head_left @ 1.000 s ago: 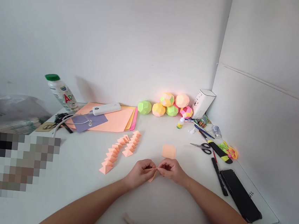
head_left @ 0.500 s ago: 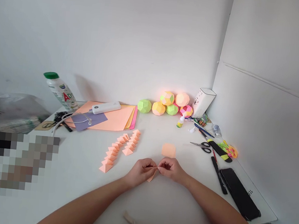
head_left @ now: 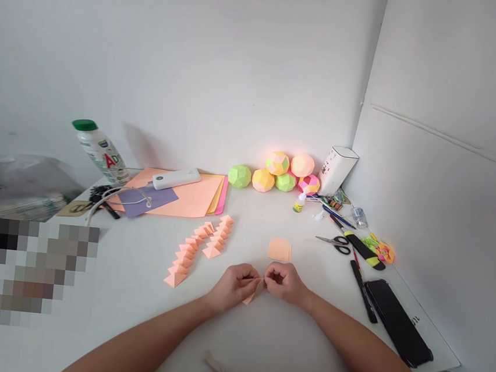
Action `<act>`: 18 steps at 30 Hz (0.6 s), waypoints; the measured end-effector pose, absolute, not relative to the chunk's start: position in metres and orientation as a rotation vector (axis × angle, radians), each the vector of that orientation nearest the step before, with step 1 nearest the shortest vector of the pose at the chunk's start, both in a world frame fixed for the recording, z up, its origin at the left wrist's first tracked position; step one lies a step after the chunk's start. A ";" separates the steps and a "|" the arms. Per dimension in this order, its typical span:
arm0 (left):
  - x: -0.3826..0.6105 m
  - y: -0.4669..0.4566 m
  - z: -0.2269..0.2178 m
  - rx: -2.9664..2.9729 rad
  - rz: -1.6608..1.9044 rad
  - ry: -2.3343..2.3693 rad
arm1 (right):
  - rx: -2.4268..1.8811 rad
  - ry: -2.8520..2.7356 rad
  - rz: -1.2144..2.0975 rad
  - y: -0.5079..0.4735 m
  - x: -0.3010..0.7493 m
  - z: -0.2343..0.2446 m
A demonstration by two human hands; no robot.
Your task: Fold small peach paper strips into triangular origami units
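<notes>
My left hand [head_left: 233,287] and my right hand [head_left: 283,282] meet over the white table [head_left: 132,292], both pinched on a small folded orange paper piece [head_left: 251,294] whose tip hangs below the fingers. Just beyond the hands lies a small stack of orange paper squares [head_left: 280,249]. To the left run two rows of folded orange paper units [head_left: 198,249].
Coloured paper sheets [head_left: 185,197] with a white power bank [head_left: 177,178] lie at the back left beside a green-capped bottle [head_left: 99,152]. Several paper balls [head_left: 275,174] sit against the wall. Scissors [head_left: 334,243], pens, a glue bottle [head_left: 299,203] and a black phone [head_left: 396,329] line the right side.
The hands stay almost in place, pinching the same paper; the hanging tip looks slightly shorter than before.
</notes>
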State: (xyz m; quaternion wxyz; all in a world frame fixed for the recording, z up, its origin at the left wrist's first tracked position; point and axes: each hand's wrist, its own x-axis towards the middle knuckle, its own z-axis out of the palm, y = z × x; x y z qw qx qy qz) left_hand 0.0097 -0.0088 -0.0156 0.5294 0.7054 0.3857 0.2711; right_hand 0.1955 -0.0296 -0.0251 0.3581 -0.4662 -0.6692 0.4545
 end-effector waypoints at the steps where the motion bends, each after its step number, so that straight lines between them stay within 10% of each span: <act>1: 0.010 -0.009 -0.014 1.654 0.651 0.939 | -1.198 -1.713 1.187 -0.030 0.196 -0.025; 18: 0.007 -0.009 -0.012 1.470 0.629 0.868 | -1.185 -1.680 1.309 -0.030 0.195 -0.013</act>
